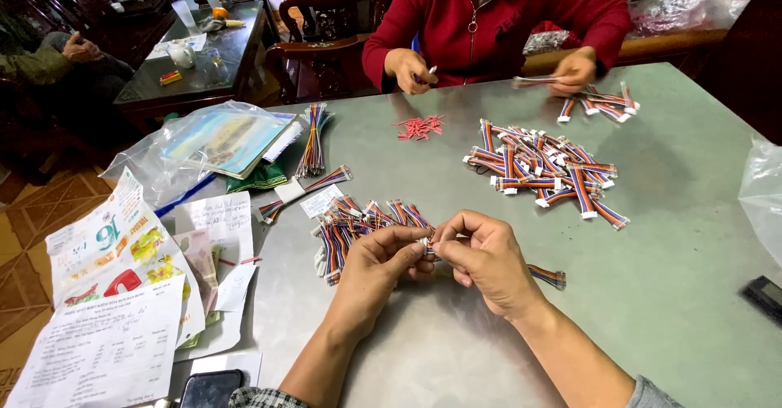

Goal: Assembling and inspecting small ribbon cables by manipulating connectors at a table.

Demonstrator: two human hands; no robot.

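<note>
My left hand (376,268) and my right hand (487,259) meet over the grey table (668,237), both pinching a short multicoloured ribbon cable (547,276) at its white connector end. The cable's tail sticks out to the right of my right hand. Just behind my hands lies a loose pile of the same cables (358,222). A larger heap of cables with white connectors (544,170) sits farther back on the right.
Across the table a person in a red jacket (489,9) handles cables, beside a small bunch (599,103) and red bits (419,127). Papers (122,294) and a plastic bag (204,143) cover the left side. A dark phone (208,388) lies near me.
</note>
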